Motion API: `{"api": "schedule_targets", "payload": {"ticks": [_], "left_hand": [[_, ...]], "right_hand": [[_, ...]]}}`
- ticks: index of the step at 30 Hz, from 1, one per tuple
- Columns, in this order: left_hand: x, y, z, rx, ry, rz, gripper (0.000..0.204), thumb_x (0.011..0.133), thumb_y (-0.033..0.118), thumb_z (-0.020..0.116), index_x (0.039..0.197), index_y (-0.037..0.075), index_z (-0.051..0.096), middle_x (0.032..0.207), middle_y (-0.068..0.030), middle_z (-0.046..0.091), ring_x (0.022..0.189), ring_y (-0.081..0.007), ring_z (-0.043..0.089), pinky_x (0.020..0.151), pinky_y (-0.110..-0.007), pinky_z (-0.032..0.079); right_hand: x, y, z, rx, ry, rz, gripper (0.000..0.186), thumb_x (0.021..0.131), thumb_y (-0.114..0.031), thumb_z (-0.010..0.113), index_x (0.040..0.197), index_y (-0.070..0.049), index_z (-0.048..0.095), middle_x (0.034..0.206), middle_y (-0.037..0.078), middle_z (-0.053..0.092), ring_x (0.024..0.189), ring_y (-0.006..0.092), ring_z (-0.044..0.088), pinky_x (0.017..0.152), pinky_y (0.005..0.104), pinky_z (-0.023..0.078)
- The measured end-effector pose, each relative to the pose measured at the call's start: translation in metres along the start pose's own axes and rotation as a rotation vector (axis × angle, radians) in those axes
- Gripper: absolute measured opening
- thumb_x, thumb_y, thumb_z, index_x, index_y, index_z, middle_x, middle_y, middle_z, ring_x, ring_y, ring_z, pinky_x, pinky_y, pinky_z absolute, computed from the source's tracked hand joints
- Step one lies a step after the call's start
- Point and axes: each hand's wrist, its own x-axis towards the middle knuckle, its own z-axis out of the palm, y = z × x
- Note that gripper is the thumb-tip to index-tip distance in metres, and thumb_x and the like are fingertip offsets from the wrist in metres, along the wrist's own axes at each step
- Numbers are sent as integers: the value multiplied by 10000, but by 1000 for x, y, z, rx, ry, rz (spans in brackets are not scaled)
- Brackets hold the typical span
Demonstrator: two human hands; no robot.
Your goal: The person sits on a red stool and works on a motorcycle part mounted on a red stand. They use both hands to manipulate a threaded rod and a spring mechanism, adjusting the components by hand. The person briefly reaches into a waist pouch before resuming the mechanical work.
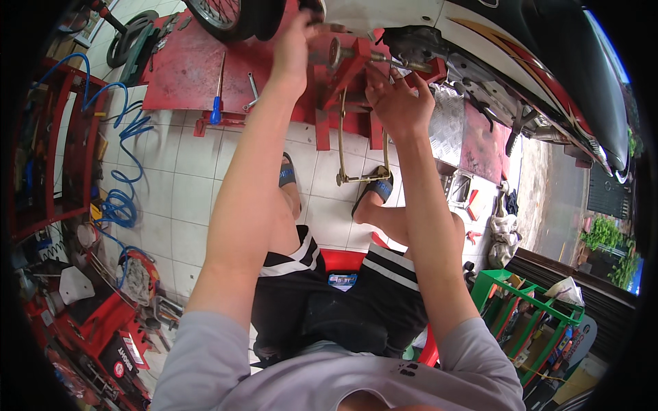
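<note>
My left hand (pixel 293 55) is raised at the top middle, beside the black tyre of a spoked wheel (pixel 229 17). Motion smears its fingers, so whether they hold anything does not show. Farther right, my right hand (pixel 403 106) reaches up to a red clamp (pixel 353 65) with a threaded screw. Its fingers bend in at the clamp's right side around a thin metal part, too small to name. A brass-coloured wire stand (pixel 363 179) hangs below the clamp, between my feet.
A blue-handled screwdriver (pixel 216 109) and a wrench (pixel 253 92) lie on the red lift platform (pixel 181 75). The motorcycle (pixel 528 61) stands at upper right. Blue coiled hose (pixel 120 205) and a red tool rack (pixel 72 157) are left. A green crate (pixel 528 301) sits lower right.
</note>
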Motion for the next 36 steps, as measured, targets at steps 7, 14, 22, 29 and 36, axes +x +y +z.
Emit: {"api": "schedule_targets", "payload": {"ticks": [7,14,22,29,36], "left_hand": [[0,-2,8,155,48,-23,424,976,411,415,1138,51,568,1126,-73,654,1065,-220,601,915,-342,385],[-2,-1,4,524,159,-341,596,934,514,486,1298,45,542,1286,-84,565,1219,-192,483,1001,-338,342],[6,6,12,1,-73,169,534,978,409,441,1287,-16,538,1118,-150,664,1007,-226,607,993,-336,353],[9,8,-1,-112,-99,141,539,977,458,420,1257,21,566,1121,-137,677,1019,-184,619,965,-327,378],[9,-6,7,159,32,51,552,967,472,406,1193,-3,573,1049,-157,704,1020,-246,645,940,-343,386]], "right_hand": [[-1,-2,5,56,-9,-2,409,952,-345,431,1168,0,468,1114,226,563,941,305,546,906,450,438],[14,5,9,143,11,-34,464,929,-399,450,1187,-14,462,1134,213,556,983,316,533,908,450,421],[7,22,-8,133,165,-86,540,895,-358,491,1309,-30,381,1333,253,464,1070,304,508,840,412,421],[-1,23,-2,155,292,-68,422,915,-354,477,1189,-34,460,1257,183,511,937,250,480,824,396,412],[-6,17,-5,89,287,-30,409,913,-336,491,1189,-35,470,1276,192,505,984,258,480,837,393,406]]}}
